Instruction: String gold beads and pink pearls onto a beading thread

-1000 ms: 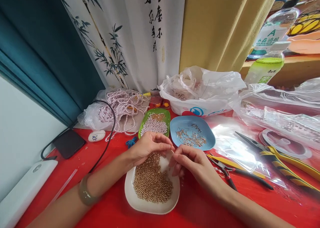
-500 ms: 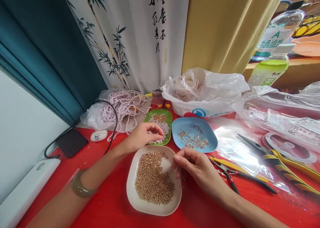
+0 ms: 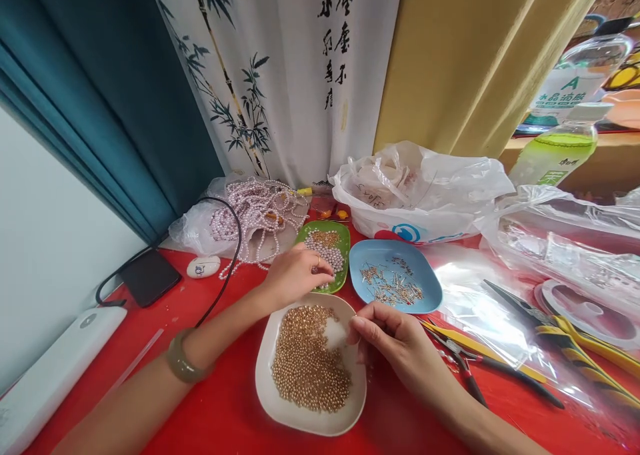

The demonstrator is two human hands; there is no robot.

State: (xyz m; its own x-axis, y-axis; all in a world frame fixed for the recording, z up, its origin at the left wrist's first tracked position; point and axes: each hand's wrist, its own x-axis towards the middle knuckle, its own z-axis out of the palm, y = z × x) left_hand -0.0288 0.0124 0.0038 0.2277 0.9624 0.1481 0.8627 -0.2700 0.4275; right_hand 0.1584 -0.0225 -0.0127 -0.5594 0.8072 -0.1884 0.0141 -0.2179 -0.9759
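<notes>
A left hand (image 3: 295,275) reaches into a small green oblong plastic tray (image 3: 347,255) of pale pearl beads (image 3: 327,256), fingers curled down among them; I cannot tell whether they grip a bead. The tray sits mid-table, just behind a white rounded dish (image 3: 280,408) of tiny gold beads (image 3: 305,365). The right hand (image 3: 395,342) hovers at that dish's right rim, fingertips pinched closed; anything between them is too small to see. A blue dish (image 3: 431,295) of metal pins (image 3: 393,285) lies beside the tray.

A wrist knocking either rim would likely scatter the beads.

The red table (image 3: 225,408) also holds pliers (image 3: 470,375) and plastic bags (image 3: 440,188). A white curtain painted with bamboo (image 3: 280,75) hangs behind.
</notes>
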